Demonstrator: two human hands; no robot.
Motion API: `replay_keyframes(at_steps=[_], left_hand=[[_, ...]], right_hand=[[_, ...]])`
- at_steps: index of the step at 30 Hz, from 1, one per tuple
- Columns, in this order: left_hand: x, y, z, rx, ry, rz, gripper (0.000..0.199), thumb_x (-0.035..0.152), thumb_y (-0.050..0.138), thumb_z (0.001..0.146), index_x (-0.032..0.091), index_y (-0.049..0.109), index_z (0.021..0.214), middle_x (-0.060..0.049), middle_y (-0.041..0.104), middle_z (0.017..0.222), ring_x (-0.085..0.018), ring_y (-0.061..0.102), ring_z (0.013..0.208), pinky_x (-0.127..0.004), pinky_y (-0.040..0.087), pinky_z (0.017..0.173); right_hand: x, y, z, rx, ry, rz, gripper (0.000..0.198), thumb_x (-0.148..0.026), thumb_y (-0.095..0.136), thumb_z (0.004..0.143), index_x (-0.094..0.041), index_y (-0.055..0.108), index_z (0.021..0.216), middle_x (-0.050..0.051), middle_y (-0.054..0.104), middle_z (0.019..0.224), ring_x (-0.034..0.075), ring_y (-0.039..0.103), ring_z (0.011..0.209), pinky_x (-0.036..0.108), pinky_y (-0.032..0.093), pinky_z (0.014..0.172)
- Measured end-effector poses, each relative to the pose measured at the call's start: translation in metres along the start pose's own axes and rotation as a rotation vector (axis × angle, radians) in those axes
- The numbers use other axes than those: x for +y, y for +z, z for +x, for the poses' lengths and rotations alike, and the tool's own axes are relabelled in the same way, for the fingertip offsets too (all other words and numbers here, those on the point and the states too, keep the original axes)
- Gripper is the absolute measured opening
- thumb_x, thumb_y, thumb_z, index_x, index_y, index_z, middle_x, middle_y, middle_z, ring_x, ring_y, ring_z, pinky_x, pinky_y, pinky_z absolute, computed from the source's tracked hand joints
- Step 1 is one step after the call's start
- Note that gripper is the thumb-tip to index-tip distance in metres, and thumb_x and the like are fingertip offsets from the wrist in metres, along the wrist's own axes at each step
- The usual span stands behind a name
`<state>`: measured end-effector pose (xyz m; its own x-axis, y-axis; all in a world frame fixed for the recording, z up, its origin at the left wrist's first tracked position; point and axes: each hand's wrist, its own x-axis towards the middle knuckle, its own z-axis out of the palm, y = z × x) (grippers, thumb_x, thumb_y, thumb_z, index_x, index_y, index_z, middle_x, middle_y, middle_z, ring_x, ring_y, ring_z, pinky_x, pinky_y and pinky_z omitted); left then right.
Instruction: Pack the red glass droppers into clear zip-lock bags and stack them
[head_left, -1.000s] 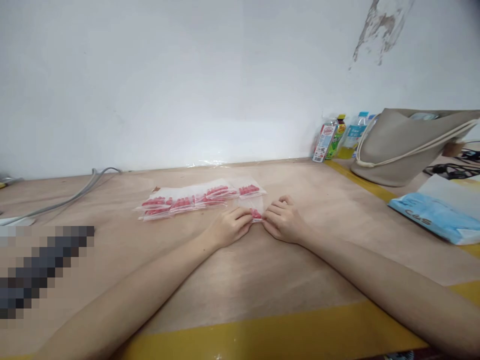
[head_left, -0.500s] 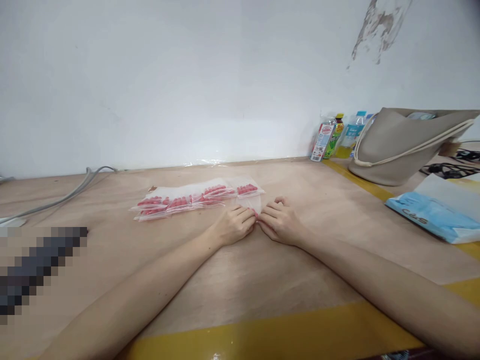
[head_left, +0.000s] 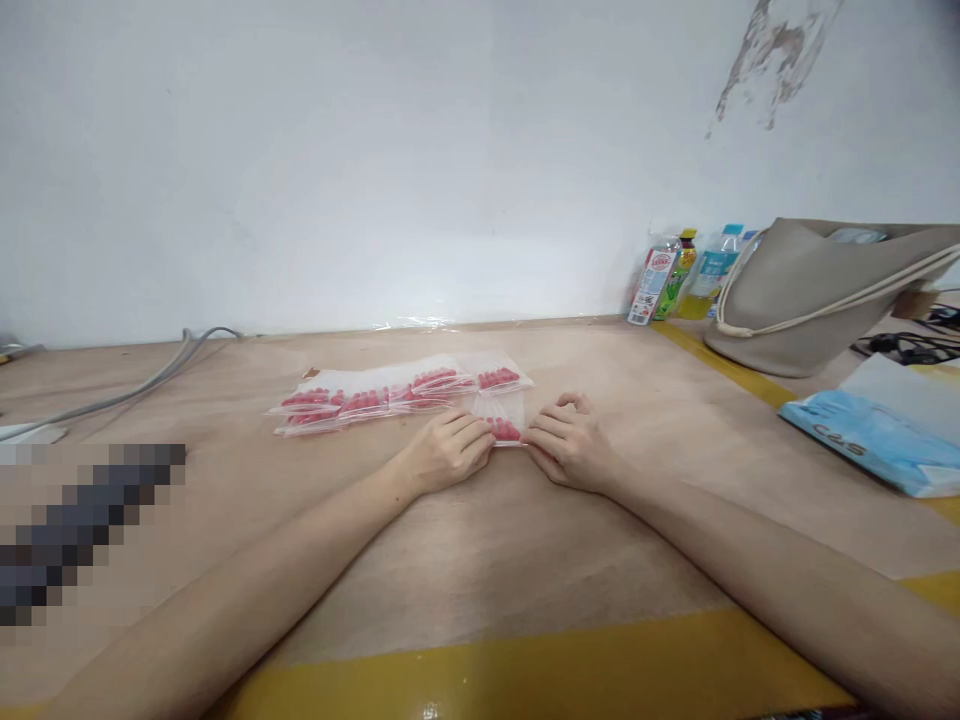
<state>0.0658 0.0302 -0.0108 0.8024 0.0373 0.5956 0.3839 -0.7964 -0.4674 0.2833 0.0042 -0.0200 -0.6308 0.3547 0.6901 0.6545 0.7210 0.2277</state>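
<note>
Between my two hands lies a small clear zip bag (head_left: 504, 428) with small red pieces in it. My left hand (head_left: 452, 452) is closed, its fingertips pinching the bag's near left corner. At the near right corner my right hand (head_left: 571, 445) pinches the bag's edge with thumb and fingers, its forefinger curled up. Just beyond the hands, a row of overlapping zip bags (head_left: 367, 398) with red pieces lies flat on the table. One more filled bag (head_left: 498, 376) ends that row on the right, right behind the held one.
A wooden table (head_left: 420, 570) with yellow tape (head_left: 540, 660) along its front runs back to a white wall. At right stand drink containers (head_left: 654, 285), a grey bag (head_left: 802, 290) and a blue tissue pack (head_left: 862, 435). A grey cable (head_left: 142, 385) and a pixelated dark object (head_left: 90, 530) lie left.
My hands have moved apart along the bag's near edge, the left one leftward. More of the red pieces now shows between them. The view has shifted slightly.
</note>
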Motion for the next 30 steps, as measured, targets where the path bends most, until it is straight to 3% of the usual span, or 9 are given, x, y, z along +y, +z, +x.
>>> replay_keyframes(at_steps=[8, 13, 18, 21, 24, 27, 30], left_hand=[[-0.007, -0.021, -0.017, 0.036, 0.036, 0.022, 0.009, 0.013, 0.050, 0.084, 0.016, 0.058, 0.082, -0.004, 0.066, 0.078, -0.015, 0.062, 0.071, -0.032, 0.052, 0.073], [-0.010, -0.028, -0.027, 0.004, 0.008, 0.036, 0.006, 0.013, 0.052, 0.083, 0.015, 0.058, 0.082, -0.006, 0.065, 0.076, -0.016, 0.061, 0.070, -0.031, 0.051, 0.067], [-0.008, -0.025, -0.030, -0.028, -0.028, 0.014, 0.015, 0.009, 0.045, 0.086, 0.014, 0.058, 0.079, -0.005, 0.063, 0.068, -0.015, 0.058, 0.062, -0.029, 0.049, 0.063], [-0.004, -0.022, -0.027, -0.025, -0.020, -0.041, 0.017, 0.009, 0.043, 0.088, 0.014, 0.058, 0.086, -0.005, 0.063, 0.071, -0.015, 0.059, 0.066, -0.029, 0.049, 0.064], [-0.003, -0.019, -0.022, -0.001, 0.024, -0.119, 0.013, 0.016, 0.047, 0.089, 0.014, 0.058, 0.094, -0.004, 0.064, 0.072, -0.015, 0.059, 0.068, -0.029, 0.048, 0.068], [-0.005, -0.014, -0.015, -0.025, -0.094, -0.176, 0.029, 0.035, 0.048, 0.088, 0.014, 0.056, 0.107, -0.008, 0.065, 0.089, -0.020, 0.059, 0.085, -0.037, 0.046, 0.080], [-0.009, -0.001, -0.004, -0.128, -0.286, -0.119, 0.040, 0.037, 0.044, 0.088, 0.015, 0.050, 0.120, -0.012, 0.057, 0.115, -0.025, 0.049, 0.111, -0.044, 0.035, 0.097]], right_hand=[[0.000, -0.002, 0.000, 0.003, -0.003, -0.009, 0.021, -0.019, 0.043, 0.086, -0.018, 0.060, 0.073, 0.001, 0.062, 0.068, 0.012, 0.051, 0.069, 0.034, 0.027, 0.077], [0.001, -0.003, 0.000, 0.004, 0.011, -0.006, 0.021, -0.018, 0.043, 0.086, -0.018, 0.059, 0.072, 0.001, 0.062, 0.067, 0.012, 0.051, 0.069, 0.034, 0.028, 0.077], [0.003, -0.004, -0.003, 0.018, 0.018, -0.001, 0.018, -0.020, 0.046, 0.084, -0.018, 0.059, 0.071, 0.002, 0.062, 0.069, 0.013, 0.051, 0.069, 0.034, 0.029, 0.078], [0.002, -0.004, -0.005, 0.018, 0.017, 0.023, 0.013, -0.024, 0.050, 0.082, -0.019, 0.062, 0.085, 0.004, 0.065, 0.082, 0.015, 0.054, 0.076, 0.035, 0.032, 0.077], [0.002, -0.002, -0.006, -0.051, -0.003, 0.086, 0.022, -0.025, 0.051, 0.083, -0.020, 0.062, 0.101, 0.007, 0.065, 0.100, 0.019, 0.055, 0.091, 0.034, 0.038, 0.076], [0.011, -0.009, -0.008, -0.145, -0.048, 0.249, 0.021, -0.020, 0.046, 0.085, -0.020, 0.065, 0.096, 0.006, 0.067, 0.096, 0.018, 0.057, 0.091, 0.032, 0.042, 0.078], [0.031, -0.028, -0.012, -0.287, -0.044, 0.359, 0.020, -0.020, 0.047, 0.084, -0.021, 0.068, 0.086, 0.005, 0.069, 0.087, 0.016, 0.061, 0.082, 0.029, 0.045, 0.076]])
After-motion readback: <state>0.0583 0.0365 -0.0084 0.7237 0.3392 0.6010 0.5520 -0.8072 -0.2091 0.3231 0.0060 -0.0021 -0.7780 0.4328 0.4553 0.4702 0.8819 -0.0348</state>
